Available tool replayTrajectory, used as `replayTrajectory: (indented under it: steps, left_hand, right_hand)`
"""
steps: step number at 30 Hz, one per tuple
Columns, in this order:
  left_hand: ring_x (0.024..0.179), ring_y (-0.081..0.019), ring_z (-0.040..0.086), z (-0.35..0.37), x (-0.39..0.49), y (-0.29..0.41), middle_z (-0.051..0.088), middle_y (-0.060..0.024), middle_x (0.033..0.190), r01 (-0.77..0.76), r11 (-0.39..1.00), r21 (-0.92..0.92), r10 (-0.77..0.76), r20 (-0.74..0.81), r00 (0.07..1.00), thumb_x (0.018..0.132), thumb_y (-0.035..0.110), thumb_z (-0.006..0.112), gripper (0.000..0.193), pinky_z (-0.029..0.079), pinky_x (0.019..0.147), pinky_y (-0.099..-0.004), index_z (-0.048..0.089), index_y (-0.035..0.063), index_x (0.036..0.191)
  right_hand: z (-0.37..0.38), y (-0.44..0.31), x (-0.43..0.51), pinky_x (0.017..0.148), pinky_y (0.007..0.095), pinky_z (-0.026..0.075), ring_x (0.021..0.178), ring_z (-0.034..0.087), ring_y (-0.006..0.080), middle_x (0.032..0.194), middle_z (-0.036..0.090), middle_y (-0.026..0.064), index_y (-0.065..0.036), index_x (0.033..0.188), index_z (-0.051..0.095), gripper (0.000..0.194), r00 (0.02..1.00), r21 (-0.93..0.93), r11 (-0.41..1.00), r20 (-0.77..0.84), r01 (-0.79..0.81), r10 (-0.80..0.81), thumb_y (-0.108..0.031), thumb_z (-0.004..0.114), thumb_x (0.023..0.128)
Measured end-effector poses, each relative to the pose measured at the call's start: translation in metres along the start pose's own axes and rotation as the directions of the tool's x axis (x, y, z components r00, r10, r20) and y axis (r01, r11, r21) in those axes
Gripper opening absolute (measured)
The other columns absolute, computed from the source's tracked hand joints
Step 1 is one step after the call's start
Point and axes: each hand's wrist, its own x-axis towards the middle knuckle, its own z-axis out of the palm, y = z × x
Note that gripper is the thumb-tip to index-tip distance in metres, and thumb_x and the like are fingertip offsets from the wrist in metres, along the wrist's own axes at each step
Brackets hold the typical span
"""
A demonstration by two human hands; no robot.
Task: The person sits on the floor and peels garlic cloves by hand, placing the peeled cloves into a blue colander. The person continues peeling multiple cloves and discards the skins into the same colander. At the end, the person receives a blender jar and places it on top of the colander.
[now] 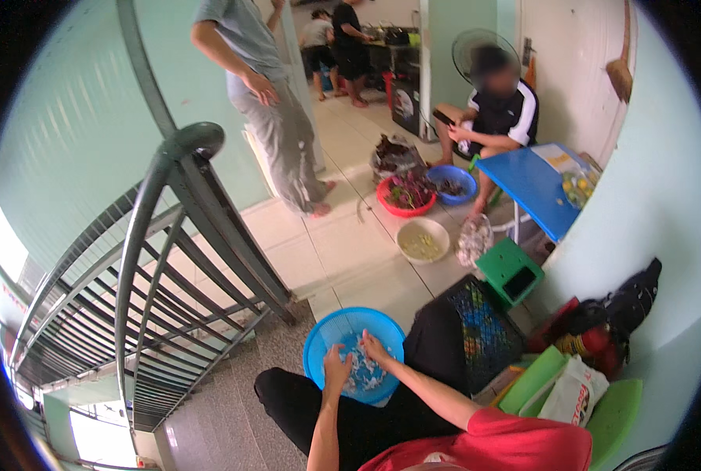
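A blue plastic colander basket (pixel 313 353) sits between my black-clad knees, with small whitish pieces (pixel 369 377) scattered over its bottom. My left hand (pixel 337 370) is over the basket's left part, its fingers bent; whether it holds a piece is too small to tell. Over the middle right of the basket is my right hand (pixel 375 347), thumb and fingers close together; any small piece between them cannot be made out. The hands are apart from each other.
Stair railing (pixel 150 206) and steps lie left. Ahead are a cream bowl (pixel 423 259), a red basket (pixel 406 210), a blue basin (pixel 468 189) and a netted bag (pixel 474 238). A green scale (pixel 509 271) and blue table (pixel 521 176) stand right. A seated person holds a phone; another stands nearby.
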Motion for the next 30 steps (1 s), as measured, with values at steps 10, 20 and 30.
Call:
replayTrajectory:
  steps: [10,20,30]
  left_hand:
    - [0.072,-0.0301,0.071,-0.015,-0.004,0.025,0.072,-0.0168,0.081,0.037,0.999,0.036,-0.038,0.029,0.999,0.09,0.009,0.068,0.011,0.054,0.066,-0.04,0.066,-0.0008,0.095]
    - [0.066,-0.0275,0.069,-0.015,0.005,0.038,0.071,-0.0141,0.074,0.164,0.983,0.087,-0.172,0.093,0.981,0.091,0.012,0.068,0.011,0.052,0.063,-0.0401,0.067,0.0017,0.096]
    - [0.074,-0.0287,0.069,-0.015,0.0,0.019,0.072,-0.0151,0.089,0.193,0.972,0.135,-0.209,0.114,0.971,0.09,0.009,0.068,0.021,0.053,0.071,-0.0408,0.063,0.0005,0.108]
  right_hand:
    - [-0.092,-0.172,-0.049,0.052,0.0223,0.034,0.057,0.042,0.0048,0.069,0.05,-0.0062,-0.004,0.106,0.067,0.036,0.851,0.393,0.869,0.301,0.301,-0.431,-0.037,0.052,0.106]
    - [-0.268,-0.124,0.118,0.052,0.0277,0.036,0.053,0.039,0.0067,0.076,0.051,-0.0075,-0.01,0.117,0.057,0.028,0.966,0.475,0.853,-0.026,-0.214,0.257,-0.031,0.054,0.099]
    - [-0.274,-0.129,0.188,0.095,0.0421,0.051,0.098,0.074,0.0247,0.142,0.054,0.0155,-0.007,0.155,0.028,0.059,0.98,-0.215,0.963,-0.151,-0.164,0.133,-0.015,0.043,0.098]
